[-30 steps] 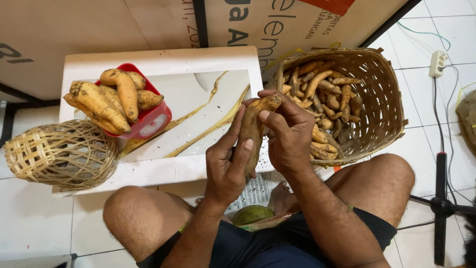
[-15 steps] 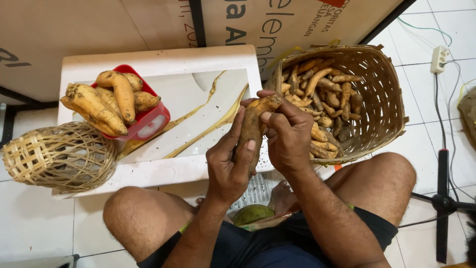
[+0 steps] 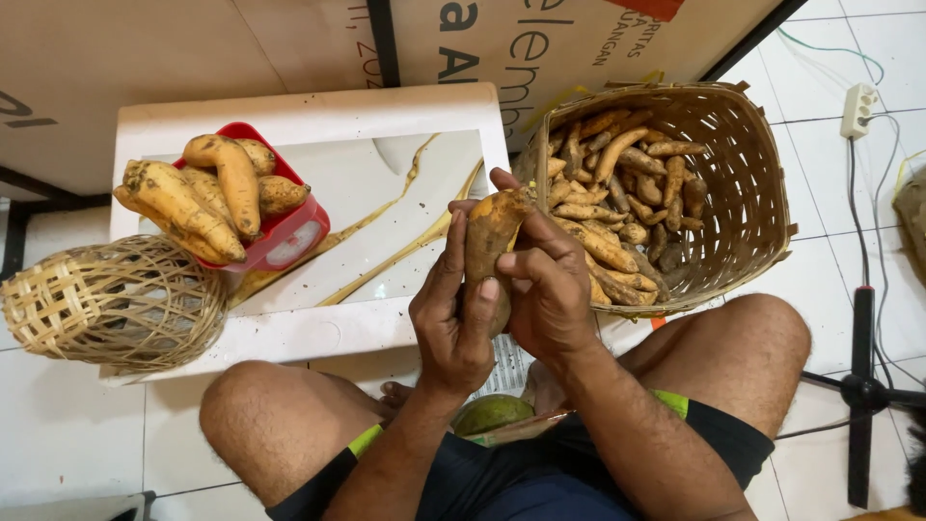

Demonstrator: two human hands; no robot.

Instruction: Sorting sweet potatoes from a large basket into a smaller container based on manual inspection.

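Both hands, left [image 3: 453,323] and right [image 3: 550,289], gripped closed round sweet potato [image 3: 487,236], long axis upright, basket [image 3: 762,193] to right.

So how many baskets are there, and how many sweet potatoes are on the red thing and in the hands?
Woven baskets: 2, the big basket with many sweet potatoes and the small basket on its side.
Sweet potatoes heaped on the red scale: about 5.
Sweet potato held by the left hand and right hand: 1.
Total: about 8.
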